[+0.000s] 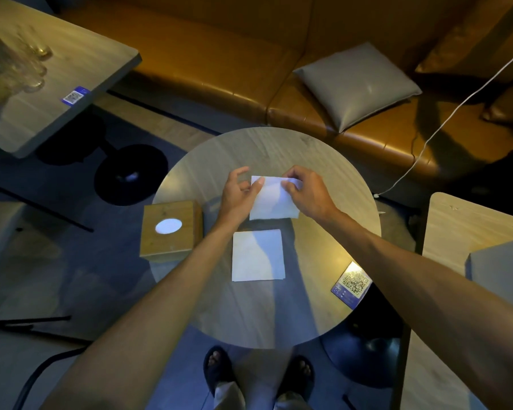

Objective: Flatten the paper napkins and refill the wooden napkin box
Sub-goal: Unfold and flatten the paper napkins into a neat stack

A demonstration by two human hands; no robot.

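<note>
A white paper napkin (271, 202) lies on the round wooden table (323, 244), toward its far side. My right hand (307, 192) pinches the napkin's upper right corner, which is folded over. My left hand (239, 192) rests its thumb on the napkin's upper left edge, fingers spread. A second white napkin (258, 255) lies flat and square just nearer to me, untouched. The wooden napkin box (172, 229) stands at the table's left edge, with an oval opening on top that shows white.
A blue QR-code card (351, 285) lies near the table's right edge. A brown leather bench with a grey cushion (357, 84) runs behind. Another table with glasses (33, 63) stands at the far left, and a third table (468, 232) at the right. A white cable (444, 125) hangs over the bench.
</note>
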